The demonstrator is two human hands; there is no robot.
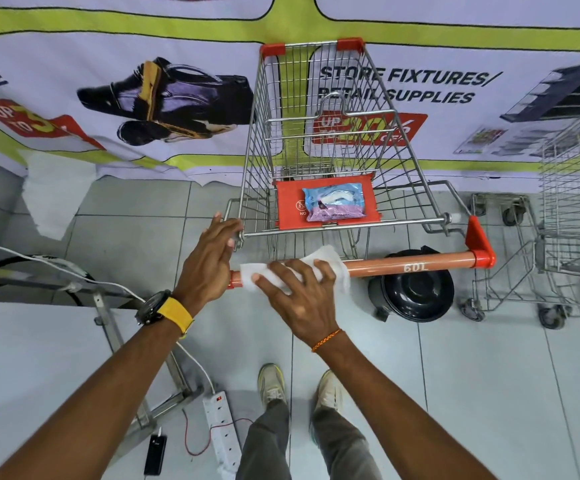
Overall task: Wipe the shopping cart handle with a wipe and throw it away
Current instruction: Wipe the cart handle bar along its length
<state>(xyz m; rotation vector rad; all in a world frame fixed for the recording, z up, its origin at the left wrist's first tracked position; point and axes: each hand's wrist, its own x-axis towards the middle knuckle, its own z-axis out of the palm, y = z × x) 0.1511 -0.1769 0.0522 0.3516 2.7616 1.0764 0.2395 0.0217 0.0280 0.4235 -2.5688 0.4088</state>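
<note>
A metal shopping cart (319,109) stands in front of me with an orange handle bar (413,266) marked "60L". A white wipe (330,258) is draped over the left half of the bar. My right hand (299,292) presses flat on the wipe, fingers spread over the bar. My left hand (208,261) grips the cart's left end, where the handle meets the wire frame. A blue and purple pack of wipes (333,201) lies on the orange child-seat flap (286,206) inside the cart.
A black lidded bin (411,292) sits on the tiled floor under the handle's right part. A second wire cart (572,209) stands at the right. A metal table leg (115,337), power strip (222,431) and cables lie at the left. A printed banner hangs behind.
</note>
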